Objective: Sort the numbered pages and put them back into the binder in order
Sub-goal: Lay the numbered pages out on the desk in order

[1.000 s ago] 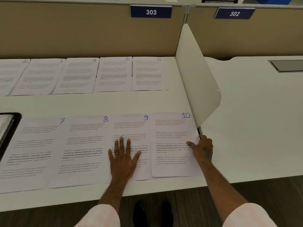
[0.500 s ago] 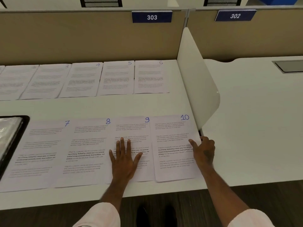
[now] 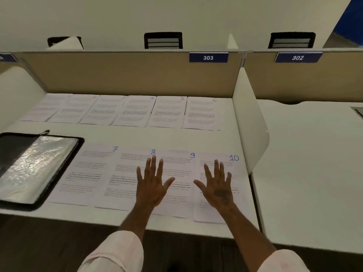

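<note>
Our left grip (image 3: pixel 152 185) lies flat and spread over page 8 (image 3: pixel 125 173) and page 9 (image 3: pixel 180 169), our right grip (image 3: pixel 218 188) flat on page 10 (image 3: pixel 232 205), both holding nothing, the binder (image 3: pixel 39 169) open at nine o'clock; such thin, limp paper, we judge, wants pinching at a corner.

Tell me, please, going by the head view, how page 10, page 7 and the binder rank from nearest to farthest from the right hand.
1. Page 10: directly beneath the right hand.
2. Page 7: well to the left, same row.
3. Binder: farthest left, beyond page 7.
</note>
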`<state>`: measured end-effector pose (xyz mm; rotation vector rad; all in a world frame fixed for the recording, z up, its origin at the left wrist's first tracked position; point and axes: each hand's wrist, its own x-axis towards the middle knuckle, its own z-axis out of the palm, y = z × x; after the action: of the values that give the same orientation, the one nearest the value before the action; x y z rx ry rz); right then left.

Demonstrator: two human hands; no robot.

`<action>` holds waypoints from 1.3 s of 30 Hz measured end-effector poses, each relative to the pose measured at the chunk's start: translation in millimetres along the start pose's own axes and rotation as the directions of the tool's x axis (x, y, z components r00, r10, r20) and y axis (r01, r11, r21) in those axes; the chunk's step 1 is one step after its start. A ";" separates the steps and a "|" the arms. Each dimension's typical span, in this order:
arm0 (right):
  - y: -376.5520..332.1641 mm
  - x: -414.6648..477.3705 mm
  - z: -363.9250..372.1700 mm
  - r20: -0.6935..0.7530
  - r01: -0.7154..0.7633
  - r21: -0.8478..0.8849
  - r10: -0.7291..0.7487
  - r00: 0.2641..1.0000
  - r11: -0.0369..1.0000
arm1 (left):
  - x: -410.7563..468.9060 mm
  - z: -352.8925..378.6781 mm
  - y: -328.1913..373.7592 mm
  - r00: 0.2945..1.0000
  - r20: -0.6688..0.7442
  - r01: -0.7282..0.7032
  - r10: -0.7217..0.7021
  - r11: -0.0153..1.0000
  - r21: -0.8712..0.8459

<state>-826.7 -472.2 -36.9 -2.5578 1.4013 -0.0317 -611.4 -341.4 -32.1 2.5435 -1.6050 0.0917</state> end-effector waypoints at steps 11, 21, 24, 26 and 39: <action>-96.7 2.9 -20.2 -0.042 0.148 -0.063 -0.150 0.988 0.987 | -46.5 -53.2 -99.3 0.994 -0.063 0.095 -0.090 0.992 0.077; -262.5 -4.4 -2.9 -0.106 0.177 -0.014 -0.178 0.978 0.984 | -85.9 -101.2 -268.0 0.984 -0.112 0.158 -0.142 0.976 0.153; -305.9 -2.1 2.7 -0.125 0.197 -0.026 -0.199 0.972 0.980 | -95.8 -112.6 -308.7 0.979 -0.140 0.169 -0.149 0.975 0.146; -334.7 1.0 4.8 -0.128 0.218 -0.030 -0.220 0.967 0.976 | -100.3 -118.4 -334.8 0.975 -0.149 0.188 -0.167 0.972 0.140; -499.3 95.6 32.4 -0.111 0.372 -0.032 -0.374 0.921 0.928 | -64.5 -119.8 -485.2 0.939 -0.161 0.329 -0.303 0.929 0.172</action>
<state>-356.3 -286.9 25.9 -2.8325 0.9251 -0.2390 -199.4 -60.5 40.1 2.8401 -1.1718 0.3945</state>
